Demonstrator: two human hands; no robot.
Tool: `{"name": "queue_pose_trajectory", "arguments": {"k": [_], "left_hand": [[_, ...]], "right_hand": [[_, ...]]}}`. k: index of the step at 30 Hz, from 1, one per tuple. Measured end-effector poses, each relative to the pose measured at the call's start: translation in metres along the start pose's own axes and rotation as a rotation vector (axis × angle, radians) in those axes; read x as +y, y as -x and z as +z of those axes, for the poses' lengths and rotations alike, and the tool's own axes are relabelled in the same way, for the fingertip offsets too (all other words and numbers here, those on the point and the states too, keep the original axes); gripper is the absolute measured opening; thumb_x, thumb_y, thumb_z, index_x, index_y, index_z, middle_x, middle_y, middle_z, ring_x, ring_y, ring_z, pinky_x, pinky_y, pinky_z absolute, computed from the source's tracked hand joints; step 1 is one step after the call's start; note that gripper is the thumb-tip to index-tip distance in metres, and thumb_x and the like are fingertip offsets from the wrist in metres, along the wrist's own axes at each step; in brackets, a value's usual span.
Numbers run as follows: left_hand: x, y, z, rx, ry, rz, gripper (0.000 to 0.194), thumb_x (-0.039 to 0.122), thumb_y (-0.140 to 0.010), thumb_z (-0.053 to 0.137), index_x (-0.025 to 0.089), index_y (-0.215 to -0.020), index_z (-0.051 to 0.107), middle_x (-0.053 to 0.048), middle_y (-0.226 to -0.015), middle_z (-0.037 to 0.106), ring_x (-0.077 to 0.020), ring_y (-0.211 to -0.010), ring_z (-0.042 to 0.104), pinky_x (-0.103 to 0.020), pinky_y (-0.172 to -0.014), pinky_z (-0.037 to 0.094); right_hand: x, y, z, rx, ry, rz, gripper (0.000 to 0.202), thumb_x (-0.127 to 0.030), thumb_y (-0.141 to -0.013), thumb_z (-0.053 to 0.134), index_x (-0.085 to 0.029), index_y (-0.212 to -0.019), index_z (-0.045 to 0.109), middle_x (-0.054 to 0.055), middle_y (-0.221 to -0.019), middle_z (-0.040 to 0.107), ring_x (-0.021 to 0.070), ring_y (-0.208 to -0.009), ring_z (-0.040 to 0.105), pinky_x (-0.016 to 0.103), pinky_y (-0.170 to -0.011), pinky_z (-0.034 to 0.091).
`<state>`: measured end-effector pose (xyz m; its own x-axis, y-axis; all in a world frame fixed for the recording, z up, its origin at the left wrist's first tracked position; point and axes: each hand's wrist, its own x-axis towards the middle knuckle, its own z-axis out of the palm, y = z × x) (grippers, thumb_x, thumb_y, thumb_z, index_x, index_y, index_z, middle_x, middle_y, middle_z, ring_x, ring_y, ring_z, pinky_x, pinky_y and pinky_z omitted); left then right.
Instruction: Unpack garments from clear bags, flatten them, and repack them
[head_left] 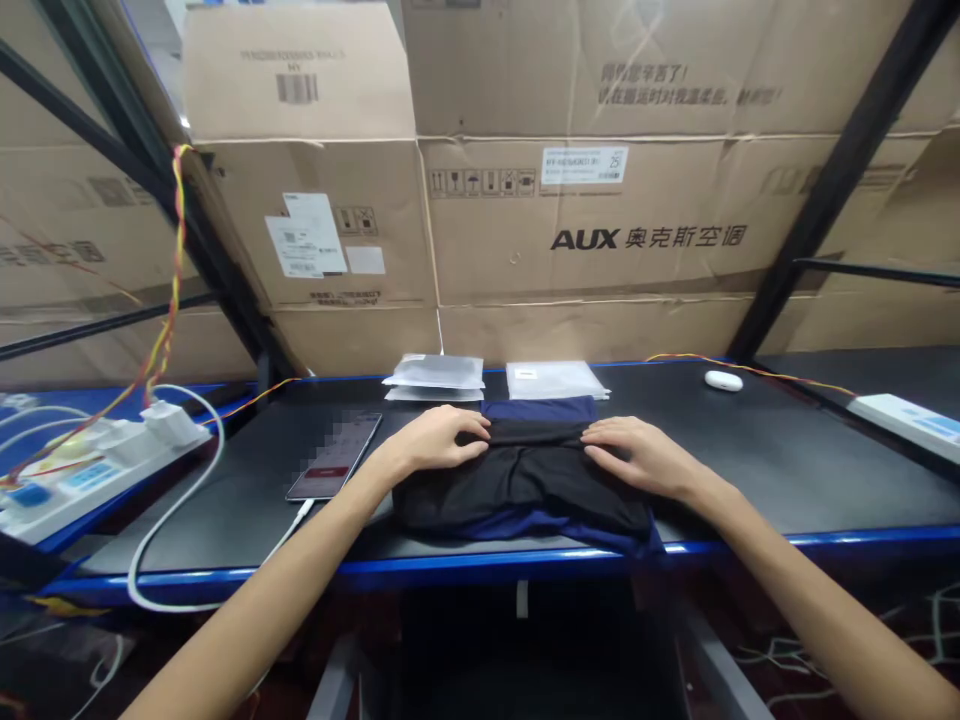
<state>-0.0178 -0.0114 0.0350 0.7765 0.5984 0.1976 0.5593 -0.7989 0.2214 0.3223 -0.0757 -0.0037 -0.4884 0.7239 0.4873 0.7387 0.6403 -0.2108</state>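
Observation:
Black fabric (525, 480) lies over dark blue fabric (538, 409) near the front edge of the dark table, with blue cloth showing behind it and along its front. My left hand (446, 437) holds the black fabric's upper left part, fingers and thumb bent together at the cloth. On the upper right part, my right hand (628, 452) rests with its thumb spread from its fingers, the tips touching the black fabric. The cloth between the hands is wrinkled and sags toward the table edge.
Clear plastic packets (435, 372) and a second stack (556, 380) lie behind the fabric. A phone (337, 460) with a white cable is at left. Power strips (97, 465) stand far left and right (911, 420). A white case (724, 381) sits back right. Cardboard (600, 270) walls the rear.

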Motion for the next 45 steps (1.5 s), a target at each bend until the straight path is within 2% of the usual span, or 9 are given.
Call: {"name": "queue_pose_trajectory", "arguments": {"k": [5,11,15,18,23,27,34,41,45], "left_hand": [[0.009,0.033,-0.011,0.106,0.119,-0.018,0.033,0.037,-0.087,0.066,0.026,-0.118,0.07,-0.006,-0.137,0.061,-0.0227,-0.125,0.057,-0.035,-0.109,0.042],[0.026,0.077,-0.023,-0.104,0.33,-0.091,0.035,0.047,-0.069,0.083,0.026,-0.095,0.074,-0.004,-0.126,0.064,-0.0234,-0.114,0.061,-0.032,-0.1,0.046],[0.025,0.09,-0.021,-0.134,0.338,-0.132,0.025,0.04,-0.077,0.077,0.028,-0.099,0.074,-0.003,-0.135,0.06,-0.0236,-0.121,0.058,-0.033,-0.105,0.042],[0.022,0.089,-0.021,-0.073,0.353,-0.129,0.016,0.037,-0.086,0.065,0.026,-0.094,0.074,-0.003,-0.128,0.065,-0.021,-0.114,0.062,-0.03,-0.103,0.043],[0.018,0.075,-0.023,0.104,0.262,-0.304,0.033,0.044,-0.094,0.049,0.02,-0.095,0.072,-0.001,-0.094,0.073,-0.0179,-0.085,0.065,-0.026,-0.08,0.048],[0.009,0.059,-0.017,0.18,0.097,-0.4,0.036,0.045,-0.095,0.045,0.021,-0.095,0.072,0.0,-0.084,0.072,-0.0174,-0.074,0.063,-0.026,-0.069,0.043],[-0.006,0.046,0.0,0.101,-0.192,-0.573,0.025,0.045,-0.091,0.051,0.027,-0.092,0.069,-0.003,-0.089,0.074,-0.023,-0.082,0.067,-0.027,-0.063,0.037],[0.003,0.071,-0.015,0.099,-0.243,-0.775,0.055,0.073,-0.086,0.043,0.022,-0.079,0.061,-0.005,-0.074,0.068,-0.0238,-0.07,0.064,-0.028,-0.061,0.035],[0.015,0.082,-0.021,0.013,-0.198,-0.815,0.065,0.082,-0.082,0.037,0.022,-0.065,0.057,-0.005,-0.065,0.065,-0.0241,-0.063,0.061,-0.029,-0.06,0.036]], "right_hand": [[-0.021,0.027,-0.015,0.12,-0.129,0.041,0.024,-0.035,-0.094,0.057,-0.028,-0.108,0.074,0.005,-0.112,0.075,0.0243,-0.11,0.067,0.04,-0.097,0.054],[-0.045,0.057,-0.021,-0.027,-0.21,0.119,0.023,-0.039,-0.087,0.067,-0.032,-0.108,0.073,0.005,-0.116,0.073,0.0261,-0.11,0.067,0.042,-0.093,0.056],[-0.045,0.06,-0.017,-0.059,-0.176,0.121,0.018,-0.036,-0.089,0.062,-0.031,-0.101,0.075,0.005,-0.115,0.074,0.0257,-0.109,0.067,0.041,-0.092,0.056],[-0.045,0.056,-0.019,-0.031,-0.173,0.163,0.019,-0.034,-0.091,0.057,-0.031,-0.1,0.074,0.003,-0.106,0.076,0.0241,-0.099,0.07,0.037,-0.087,0.056],[-0.042,0.034,-0.025,0.038,-0.183,0.299,0.02,-0.039,-0.094,0.052,-0.027,-0.092,0.068,0.0,-0.087,0.075,0.0203,-0.076,0.069,0.03,-0.068,0.053],[-0.03,0.01,-0.017,0.111,-0.185,0.339,0.023,-0.04,-0.095,0.049,-0.025,-0.093,0.066,0.001,-0.086,0.073,0.0188,-0.069,0.065,0.029,-0.063,0.05],[-0.008,0.003,0.006,-0.01,-0.02,0.366,0.015,-0.04,-0.087,0.055,-0.026,-0.082,0.058,-0.005,-0.055,0.054,0.0169,-0.049,0.052,0.028,-0.05,0.04],[-0.016,-0.002,-0.004,0.02,0.272,0.288,0.013,-0.034,-0.083,0.062,-0.026,-0.094,0.064,0.007,-0.089,0.065,0.0272,-0.085,0.063,0.037,-0.069,0.051],[-0.044,-0.024,0.0,0.014,0.118,0.154,0.021,-0.037,-0.093,0.054,-0.025,-0.105,0.066,0.009,-0.106,0.067,0.0278,-0.102,0.062,0.042,-0.09,0.051]]}}
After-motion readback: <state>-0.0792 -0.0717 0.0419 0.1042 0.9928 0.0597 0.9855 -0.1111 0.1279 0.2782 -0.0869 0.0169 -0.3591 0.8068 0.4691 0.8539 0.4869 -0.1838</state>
